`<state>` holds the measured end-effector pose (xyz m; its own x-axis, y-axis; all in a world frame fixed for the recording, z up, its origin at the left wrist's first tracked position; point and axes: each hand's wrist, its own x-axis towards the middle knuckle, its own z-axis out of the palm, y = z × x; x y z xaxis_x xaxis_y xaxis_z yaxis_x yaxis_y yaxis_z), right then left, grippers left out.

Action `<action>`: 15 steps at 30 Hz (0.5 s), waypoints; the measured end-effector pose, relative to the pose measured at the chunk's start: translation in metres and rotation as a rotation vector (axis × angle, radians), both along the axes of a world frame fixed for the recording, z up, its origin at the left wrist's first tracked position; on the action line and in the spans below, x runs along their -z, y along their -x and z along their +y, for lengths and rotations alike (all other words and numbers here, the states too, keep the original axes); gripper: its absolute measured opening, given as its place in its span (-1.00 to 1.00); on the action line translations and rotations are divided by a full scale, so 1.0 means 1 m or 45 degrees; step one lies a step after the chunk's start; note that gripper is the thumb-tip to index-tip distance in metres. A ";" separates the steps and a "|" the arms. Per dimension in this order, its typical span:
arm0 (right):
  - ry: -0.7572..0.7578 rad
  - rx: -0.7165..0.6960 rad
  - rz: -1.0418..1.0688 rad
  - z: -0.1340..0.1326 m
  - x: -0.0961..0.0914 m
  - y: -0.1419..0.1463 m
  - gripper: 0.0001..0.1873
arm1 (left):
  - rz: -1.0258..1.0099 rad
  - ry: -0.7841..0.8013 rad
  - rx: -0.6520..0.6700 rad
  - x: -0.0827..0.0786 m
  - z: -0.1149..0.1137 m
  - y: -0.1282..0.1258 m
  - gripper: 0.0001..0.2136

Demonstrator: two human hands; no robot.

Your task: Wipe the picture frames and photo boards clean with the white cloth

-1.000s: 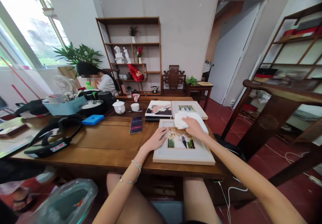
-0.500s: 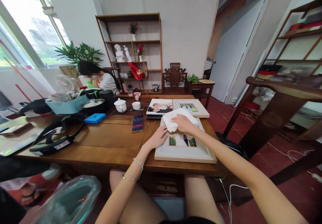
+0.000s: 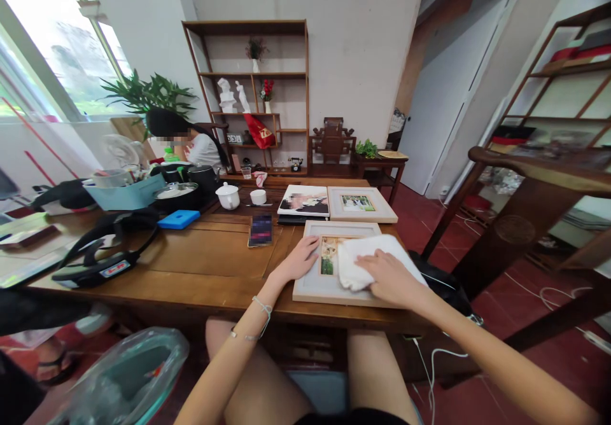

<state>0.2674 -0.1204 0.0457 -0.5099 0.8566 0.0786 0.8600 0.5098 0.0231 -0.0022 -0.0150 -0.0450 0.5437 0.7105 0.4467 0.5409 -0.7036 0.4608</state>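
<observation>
From the centre of my feed, I see a shelf point(image 3: 281, 74) at eleven o'clock, plant point(image 3: 151, 94) at ten, white pot point(image 3: 227, 198) at nine, door point(image 3: 442, 104) at two, chair point(image 3: 513, 229) at three.

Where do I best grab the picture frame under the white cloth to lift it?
Likely the outer left and right edges of the picture frame, coming from both sides: it lies flat, with a thick wooden rim rising above the table. The white cloth and right hand cover part of the right edge, so shift those first.
</observation>
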 end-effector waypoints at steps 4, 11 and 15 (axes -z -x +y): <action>0.134 -0.177 0.133 -0.039 -0.007 0.021 -0.34 | 0.006 0.006 0.001 0.000 0.000 -0.001 -0.59; -0.060 0.072 0.123 0.030 0.020 0.007 -0.24 | 0.019 0.010 0.009 -0.002 0.000 0.000 -0.59; -0.146 0.253 0.134 0.086 0.014 -0.007 -0.26 | 0.027 0.009 0.004 -0.003 0.001 0.002 -0.58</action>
<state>0.2748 -0.0344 0.0320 -0.3164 0.9216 0.2247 0.9438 0.3298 -0.0235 -0.0042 -0.0141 -0.0425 0.5553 0.7118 0.4302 0.5482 -0.7022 0.4543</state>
